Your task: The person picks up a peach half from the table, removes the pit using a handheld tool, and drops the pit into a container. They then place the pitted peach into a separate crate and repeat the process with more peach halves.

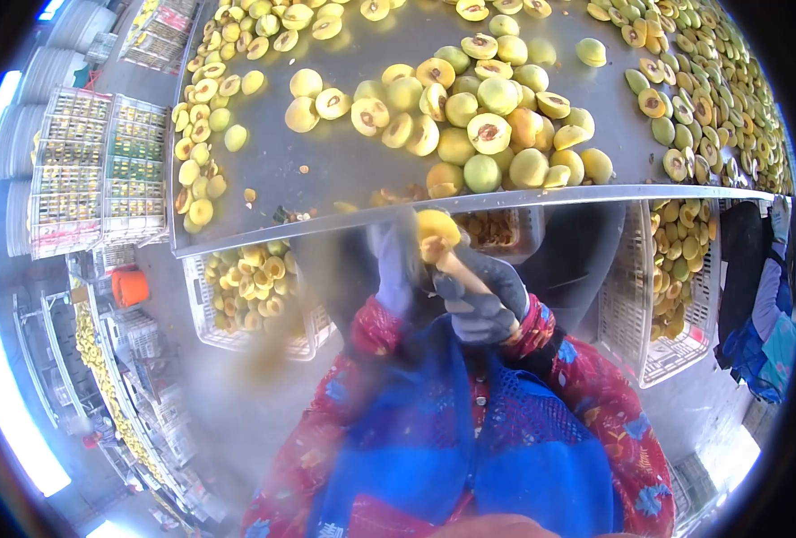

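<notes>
A halved yellow peach (pixel 438 226) is up near the table edge, its cut side partly brown. My left hand (pixel 394 255), in a pale glove smeared by haze, closes on the left side of this half. My right hand (pixel 483 300), in a dark grey glove, is wrapped round the light wooden handle (pixel 466 272) of a tool. The tool's working end meets the fruit and is hidden there, so its kind does not show. Just beyond the edge lies a pile of whole and halved peaches (pixel 490 133), several with brown stones showing.
The metal table (pixel 263 152) has a raised front edge and more halves along its left and right. Below it stand white crates of halves, one left (pixel 246 296) and one right (pixel 676 269). Stacked crates (pixel 75 170) and an orange bucket (pixel 130 287) are leftward. Another person (pixel 765 314) is at right.
</notes>
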Demonstrator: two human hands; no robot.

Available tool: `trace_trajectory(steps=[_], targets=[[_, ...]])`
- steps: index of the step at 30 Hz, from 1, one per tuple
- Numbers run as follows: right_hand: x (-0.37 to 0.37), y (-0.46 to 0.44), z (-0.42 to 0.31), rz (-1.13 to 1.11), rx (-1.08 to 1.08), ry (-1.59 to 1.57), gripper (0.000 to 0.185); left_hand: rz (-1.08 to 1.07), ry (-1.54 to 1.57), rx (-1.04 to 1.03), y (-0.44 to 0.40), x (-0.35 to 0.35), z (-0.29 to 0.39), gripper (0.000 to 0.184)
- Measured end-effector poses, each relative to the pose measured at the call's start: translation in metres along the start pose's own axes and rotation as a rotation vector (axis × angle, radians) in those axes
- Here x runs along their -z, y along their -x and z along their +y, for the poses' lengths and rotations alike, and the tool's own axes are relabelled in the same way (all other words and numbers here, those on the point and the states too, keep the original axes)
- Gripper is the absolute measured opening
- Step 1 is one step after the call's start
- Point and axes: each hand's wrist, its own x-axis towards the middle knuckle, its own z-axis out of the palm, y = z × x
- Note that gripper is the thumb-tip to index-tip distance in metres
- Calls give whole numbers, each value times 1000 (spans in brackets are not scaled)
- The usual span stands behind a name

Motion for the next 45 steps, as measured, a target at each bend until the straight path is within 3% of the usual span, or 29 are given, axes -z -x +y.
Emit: trace_trajectory(steps=[1,2,3,4,6,7,8,9,10,11,12,13,16,19,22,23,24,33,43,45], targets=[[-9,0,5,2,-2,-1,47,122,321,167,-2,-3,-2,29],[-14,0,7,5,-5,0,47,-21,-84,-62,-1,6,8,33],[-18,3,3,133,83,207,45,-37,-656,-364,0,16,17,36],[-22,5,0,280,143,422,43,60,-1022,-657,0,25,27,40],[-44,19,-12,730,293,1014,39,521,-1046,-17,-2,54,59,43],[-30,23,-22,859,432,1464,34,686,-1012,309,-3,68,74,44],[-33,33,-27,1024,426,1894,29,646,-1298,140,3,85,88,46],[-50,35,-26,1056,387,1789,28,700,-1561,278,2,98,96,49],[-70,36,-26,1086,352,1685,26,696,-1680,210,1,121,92,53],[-74,44,-30,979,406,1686,26,687,-1800,137,1,144,84,56],[-81,46,-29,901,467,1487,28,673,-1920,54,0,162,73,60],[-97,50,-27,794,464,1379,32,570,-1624,2,-10,149,84,51],[-141,58,-12,512,455,1195,37,233,-1375,49,-46,100,88,43],[-167,65,4,304,480,1132,36,85,-1398,-34,-82,84,45,37],[-175,70,10,230,505,1098,35,113,-1498,-117,-98,74,17,34],[-177,72,9,224,511,1090,35,161,-1518,-144,-104,70,10,33],[-177,75,8,222,519,1084,34,33,-1444,-55,-108,67,25,29],[-171,74,-3,300,532,1074,31,103,-1385,-91,-105,61,25,19],[-170,61,-6,398,492,1112,27,77,-1347,-45,-103,53,35,23],[-169,55,-6,431,474,1145,27,89,-1336,-117,-103,53,32,24]])
